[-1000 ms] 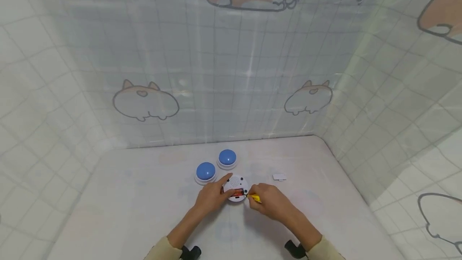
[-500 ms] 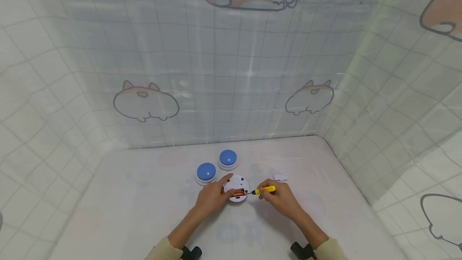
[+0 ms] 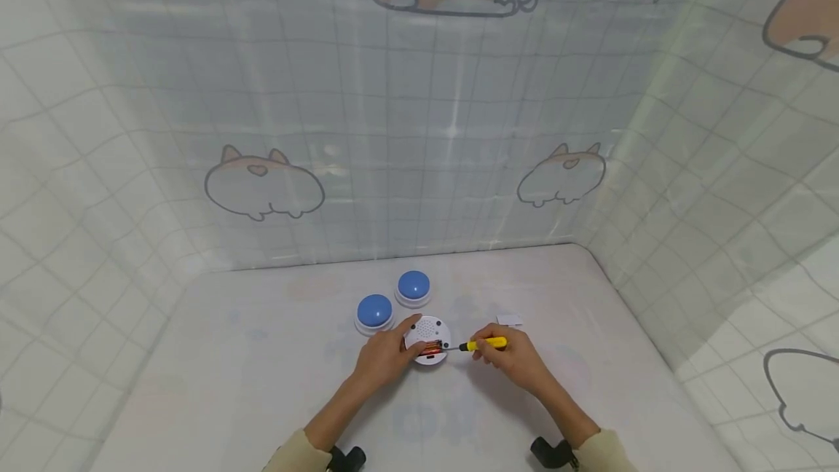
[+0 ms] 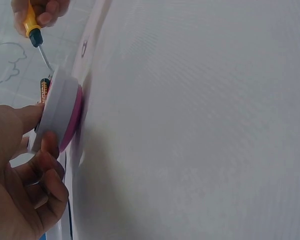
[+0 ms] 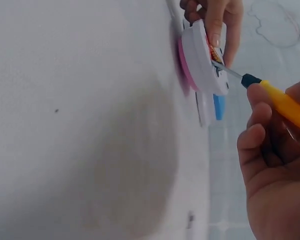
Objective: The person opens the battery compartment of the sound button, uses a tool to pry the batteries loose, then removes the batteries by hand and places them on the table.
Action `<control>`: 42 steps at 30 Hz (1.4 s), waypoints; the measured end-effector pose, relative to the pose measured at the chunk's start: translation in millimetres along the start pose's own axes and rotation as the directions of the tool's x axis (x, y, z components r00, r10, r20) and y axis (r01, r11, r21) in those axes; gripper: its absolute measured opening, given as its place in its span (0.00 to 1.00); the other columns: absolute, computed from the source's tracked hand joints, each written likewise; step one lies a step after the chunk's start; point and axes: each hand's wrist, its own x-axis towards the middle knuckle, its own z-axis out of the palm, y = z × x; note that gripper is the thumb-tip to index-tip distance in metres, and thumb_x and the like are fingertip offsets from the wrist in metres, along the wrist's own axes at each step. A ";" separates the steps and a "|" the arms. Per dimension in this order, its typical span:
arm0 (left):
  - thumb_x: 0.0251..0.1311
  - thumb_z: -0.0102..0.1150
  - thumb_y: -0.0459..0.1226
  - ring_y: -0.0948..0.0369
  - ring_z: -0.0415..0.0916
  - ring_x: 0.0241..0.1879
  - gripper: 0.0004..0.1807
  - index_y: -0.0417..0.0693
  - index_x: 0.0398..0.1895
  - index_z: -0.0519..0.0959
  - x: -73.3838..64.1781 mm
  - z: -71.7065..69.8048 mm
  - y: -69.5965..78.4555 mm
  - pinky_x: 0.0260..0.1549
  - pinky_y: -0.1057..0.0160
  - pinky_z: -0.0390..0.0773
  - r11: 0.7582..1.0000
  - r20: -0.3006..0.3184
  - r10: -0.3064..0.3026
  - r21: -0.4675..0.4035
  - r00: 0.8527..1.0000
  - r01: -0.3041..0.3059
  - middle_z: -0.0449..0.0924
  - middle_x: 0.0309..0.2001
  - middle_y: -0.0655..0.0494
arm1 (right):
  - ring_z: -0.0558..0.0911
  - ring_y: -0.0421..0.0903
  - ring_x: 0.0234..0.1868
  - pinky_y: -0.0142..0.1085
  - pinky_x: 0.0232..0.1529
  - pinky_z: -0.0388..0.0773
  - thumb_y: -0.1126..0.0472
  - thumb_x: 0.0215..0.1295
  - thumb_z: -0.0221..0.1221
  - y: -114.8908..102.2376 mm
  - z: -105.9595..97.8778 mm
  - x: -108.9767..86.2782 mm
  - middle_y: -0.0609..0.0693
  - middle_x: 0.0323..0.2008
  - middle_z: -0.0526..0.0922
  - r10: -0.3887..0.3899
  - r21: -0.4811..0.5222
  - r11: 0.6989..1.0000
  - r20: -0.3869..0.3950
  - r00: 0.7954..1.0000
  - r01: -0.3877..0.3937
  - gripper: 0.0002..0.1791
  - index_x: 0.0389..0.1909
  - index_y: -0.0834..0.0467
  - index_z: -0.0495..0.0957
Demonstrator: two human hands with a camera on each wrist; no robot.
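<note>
A white push button (image 3: 427,330) lies upside down, its pink dome (image 5: 188,67) facing the table. Red batteries (image 3: 430,348) show in its uncovered battery compartment. My left hand (image 3: 382,359) grips the button by its left side, thumb over the batteries and fingers at the rim. In my right hand (image 3: 511,357) I hold a screwdriver (image 3: 493,343) with a yellow handle and black collar. Its metal shaft (image 5: 229,70) points left, the tip right at the compartment's right end. The left wrist view shows the tip (image 4: 51,68) partly hidden by the button's rim.
Two blue push buttons (image 3: 374,310) stand upright behind my left hand, the farther one (image 3: 414,285) slightly right. A small white battery cover (image 3: 509,320) lies just beyond my right hand. Patterned curtain-like walls (image 3: 419,130) enclose the table (image 3: 262,384) at back and sides.
My right hand has shifted right, away from the button. The screwdriver has swung from angled down-right to nearly level, with more of its handle showing. The left hand keeps its grip.
</note>
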 end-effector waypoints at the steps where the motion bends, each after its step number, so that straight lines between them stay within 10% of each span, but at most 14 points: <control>1: 0.65 0.62 0.55 0.66 0.64 0.21 0.31 0.66 0.71 0.70 0.1 -0.2 -0.1 0.18 0.66 0.60 1.000 -0.005 0.005 0.003 1.000 -0.005 0.69 0.21 0.65 | 0.79 0.42 0.32 0.31 0.34 0.79 0.53 0.70 0.62 -2.7 0.8 -0.7 0.42 0.33 0.86 -0.019 -0.044 0.999 0.004 1.000 0.019 0.06 0.42 0.49 0.84; 5: 0.65 0.63 0.54 0.66 0.64 0.20 0.31 0.64 0.71 0.71 1.2 -1.6 -0.4 0.18 0.66 0.60 1.000 -0.027 0.014 -0.001 1.000 -0.014 0.69 0.21 0.64 | 0.79 0.40 0.37 0.32 0.41 0.80 0.55 0.68 0.63 -22.4 4.8 -3.7 0.39 0.40 0.85 -0.120 -0.274 0.952 0.071 0.990 0.135 0.06 0.44 0.45 0.83; 13: 0.65 0.64 0.53 0.65 0.65 0.21 0.32 0.61 0.72 0.71 3.1 -3.9 0.7 0.19 0.66 0.61 1.000 -0.014 0.001 -0.017 1.000 -0.001 0.69 0.21 0.63 | 0.79 0.38 0.37 0.33 0.43 0.81 0.54 0.66 0.64 -48.7 17.0 -2.4 0.43 0.40 0.83 -0.328 -0.625 0.670 0.235 0.915 0.400 0.09 0.45 0.50 0.82; 15: 0.65 0.63 0.53 0.65 0.65 0.21 0.33 0.61 0.72 0.70 3.6 -3.8 1.1 0.19 0.66 0.61 1.000 -0.002 -0.006 -0.023 1.000 0.006 0.69 0.21 0.62 | 0.79 0.38 0.37 0.33 0.43 0.81 0.53 0.67 0.63 -47.9 17.1 -0.1 0.43 0.39 0.84 -0.324 -0.605 0.694 0.221 0.920 0.390 0.08 0.44 0.50 0.82; 19: 0.66 0.62 0.53 0.64 0.65 0.23 0.33 0.60 0.73 0.69 4.4 -2.3 1.3 0.20 0.66 0.61 0.999 0.013 -0.014 -0.037 1.000 0.014 0.69 0.22 0.61 | 0.79 0.38 0.34 0.33 0.38 0.80 0.52 0.71 0.60 -33.4 10.1 4.0 0.40 0.36 0.85 -0.184 -0.380 0.902 0.093 0.979 0.205 0.07 0.43 0.49 0.83; 22: 0.66 0.62 0.53 0.64 0.65 0.23 0.32 0.62 0.72 0.70 4.3 -1.2 1.0 0.20 0.65 0.61 0.999 0.010 -0.018 -0.039 1.000 0.018 0.70 0.23 0.61 | 0.78 0.41 0.30 0.32 0.32 0.78 0.51 0.73 0.59 -15.8 4.4 6.4 0.41 0.30 0.85 -0.063 -0.128 0.990 0.019 0.998 0.065 0.10 0.43 0.52 0.83; 27: 0.65 0.63 0.53 0.64 0.65 0.23 0.32 0.63 0.72 0.70 4.2 -0.1 0.5 0.20 0.66 0.61 0.999 0.006 -0.017 -0.037 1.000 0.017 0.70 0.22 0.62 | 0.79 0.44 0.28 0.32 0.29 0.78 0.50 0.72 0.60 4.6 2.1 7.7 0.48 0.29 0.86 0.017 0.113 0.993 0.008 1.000 -0.017 0.14 0.44 0.56 0.83; 42: 0.65 0.62 0.55 0.65 0.64 0.22 0.31 0.65 0.71 0.71 0.5 1.9 1.0 0.19 0.66 0.60 1.000 -0.007 -0.010 -0.016 1.000 0.010 0.69 0.21 0.63 | 0.79 0.47 0.30 0.32 0.33 0.78 0.48 0.71 0.61 14.9 3.0 1.2 0.53 0.32 0.86 0.054 0.226 0.973 0.006 0.999 -0.054 0.17 0.47 0.57 0.83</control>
